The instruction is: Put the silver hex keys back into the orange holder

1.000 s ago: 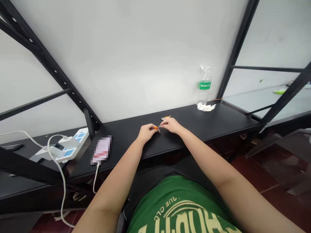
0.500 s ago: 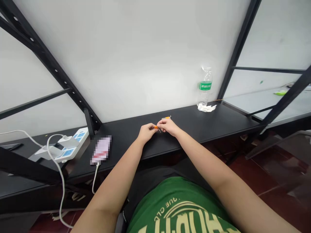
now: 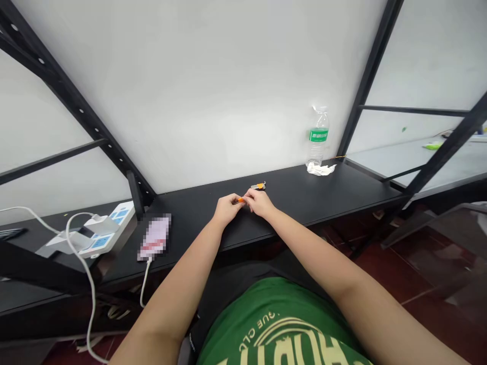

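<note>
A small orange piece point(image 3: 241, 200) sits between the fingertips of both hands, just above the black table point(image 3: 304, 203); its exact kind is too small to make out. My left hand point(image 3: 226, 209) pinches it from the left with closed fingers. From the right, my right hand point(image 3: 261, 204) meets it, thumb and fingers pressed together at its end. Just beyond my right hand lies a small orange-and-silver metal item point(image 3: 258, 186) on the tabletop.
A clear plastic bottle point(image 3: 317, 147) with a green label stands at the back right, crumpled white tissue point(image 3: 320, 170) before it. To the left are a phone point(image 3: 155, 237) on a white cable and a power strip point(image 3: 110, 235) with plugs. Black frame posts flank the table.
My right hand has shifted slightly, uncovering more of the orange-and-silver item behind it. The thin metal part that showed below the fingertips is now hidden. The camera view has moved slightly.
</note>
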A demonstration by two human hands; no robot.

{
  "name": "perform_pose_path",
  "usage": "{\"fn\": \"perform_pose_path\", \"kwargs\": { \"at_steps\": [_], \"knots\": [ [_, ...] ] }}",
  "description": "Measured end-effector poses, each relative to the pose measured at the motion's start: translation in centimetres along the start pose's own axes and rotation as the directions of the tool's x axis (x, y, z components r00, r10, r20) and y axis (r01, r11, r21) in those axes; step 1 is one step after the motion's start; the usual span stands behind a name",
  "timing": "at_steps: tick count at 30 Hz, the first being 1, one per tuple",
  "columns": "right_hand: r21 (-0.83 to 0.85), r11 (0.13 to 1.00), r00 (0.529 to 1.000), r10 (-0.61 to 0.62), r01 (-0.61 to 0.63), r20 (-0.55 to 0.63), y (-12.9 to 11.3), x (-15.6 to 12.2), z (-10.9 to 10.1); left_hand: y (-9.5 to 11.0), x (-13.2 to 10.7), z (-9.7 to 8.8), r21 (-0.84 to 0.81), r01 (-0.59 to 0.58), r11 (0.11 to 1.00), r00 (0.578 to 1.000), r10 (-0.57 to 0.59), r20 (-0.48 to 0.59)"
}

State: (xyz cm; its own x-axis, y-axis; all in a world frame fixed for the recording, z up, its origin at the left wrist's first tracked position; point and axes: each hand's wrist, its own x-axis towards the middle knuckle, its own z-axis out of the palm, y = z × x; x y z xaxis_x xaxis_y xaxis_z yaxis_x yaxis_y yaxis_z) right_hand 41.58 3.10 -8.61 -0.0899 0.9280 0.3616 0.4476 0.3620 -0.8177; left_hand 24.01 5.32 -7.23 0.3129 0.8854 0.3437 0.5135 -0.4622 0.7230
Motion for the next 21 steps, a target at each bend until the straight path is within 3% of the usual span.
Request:
{"fn": "perform_pose_path", "kwargs": {
  "at_steps": [4,8,12,15,21],
  "knots": [
    [-0.178,0.975,0.991,-0.123,0.13,0.048,-0.4,-0.4,-0.1,-0.2,0.1,0.0,0.02,-0.008,1.0,1.0,0.008,0.003],
    [-0.295,0.934,0.977,-0.17,0.201,0.127,-1.0,-0.9,-0.1,-0.2,0.1,0.1,0.039,-0.024,0.999,1.0,0.024,0.011],
    [-0.372,0.912,0.984,-0.14,0.172,0.112,-1.0,-0.5,-0.8,0.0,-0.1,0.1,0.058,-0.024,0.998,0.999,0.023,0.023],
    [-0.442,0.889,0.993,-0.089,0.117,0.084,0.0,0.9,-2.6,-0.3,0.4,-0.1,0.079,-0.028,0.997,0.999,0.025,0.04],
    [-0.569,0.804,0.956,0.004,0.172,0.295,1.9,3.7,-5.6,-2.2,3.2,-1.8,0.099,-0.079,0.992,0.985,0.063,0.159]
  ]
}}
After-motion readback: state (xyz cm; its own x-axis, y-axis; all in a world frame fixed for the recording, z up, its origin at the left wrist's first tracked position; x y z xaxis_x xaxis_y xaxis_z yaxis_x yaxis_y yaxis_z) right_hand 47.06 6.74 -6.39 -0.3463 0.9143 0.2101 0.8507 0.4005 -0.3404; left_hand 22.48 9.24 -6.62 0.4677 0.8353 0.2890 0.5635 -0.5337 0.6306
